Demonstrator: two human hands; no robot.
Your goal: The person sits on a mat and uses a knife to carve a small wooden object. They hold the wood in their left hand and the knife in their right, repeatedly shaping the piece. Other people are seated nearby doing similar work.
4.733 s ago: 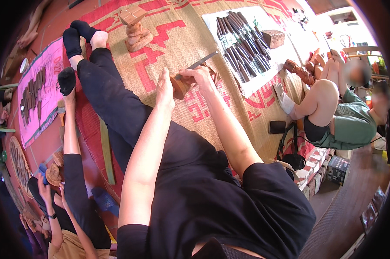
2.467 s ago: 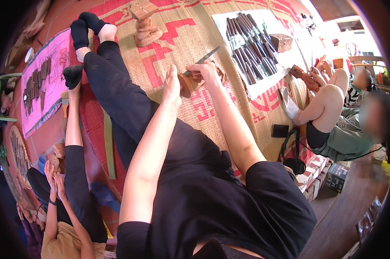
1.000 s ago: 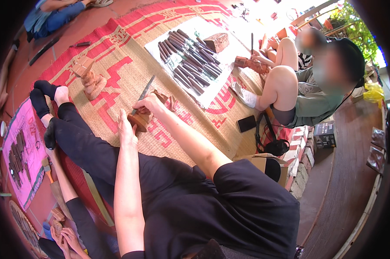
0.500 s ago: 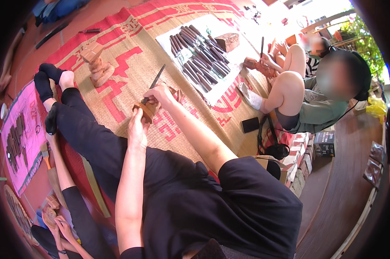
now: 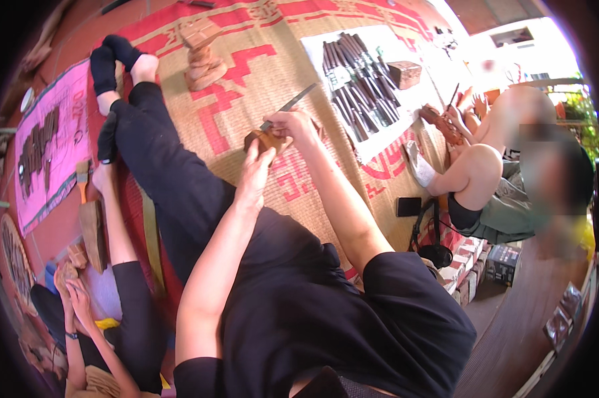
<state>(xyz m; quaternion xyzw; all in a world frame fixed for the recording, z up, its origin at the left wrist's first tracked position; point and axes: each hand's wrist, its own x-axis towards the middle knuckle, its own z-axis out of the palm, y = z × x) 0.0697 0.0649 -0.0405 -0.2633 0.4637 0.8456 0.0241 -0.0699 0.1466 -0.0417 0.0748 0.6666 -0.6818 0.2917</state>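
1. Hands meet over the woven mat (image 5: 246, 79), near its middle, above the person's outstretched black-trousered legs (image 5: 160, 166).
2. Left hand (image 5: 256, 174) is wrapped around the near side of a small brown wooden block (image 5: 265, 140), fingers curled up against it.
3. Right hand (image 5: 293, 125) is clenched around the handle of a slim metal chisel (image 5: 293, 105); the blade slants up and away toward the mat's far right corner, its lower end at the block.
4. The block sits between the two hands, raised off the mat rather than resting on it, as far as can be told.
5. Toward the mat's far edge a stack of carved wooden pieces (image 5: 202, 56) stands beside the person's socked feet (image 5: 113, 56).
6. At the far right corner a white sheet (image 5: 326, 53) carries a row of dark carving tools (image 5: 359, 86) and a small wooden box (image 5: 404, 73).
7. Off the mat's right edge another person (image 5: 505, 179) sits, hands on a wooden piece.
8. Off the left edge a pink sheet (image 5: 47, 166) lies flat, and a second neighbour's arm (image 5: 113, 219) reaches along it.
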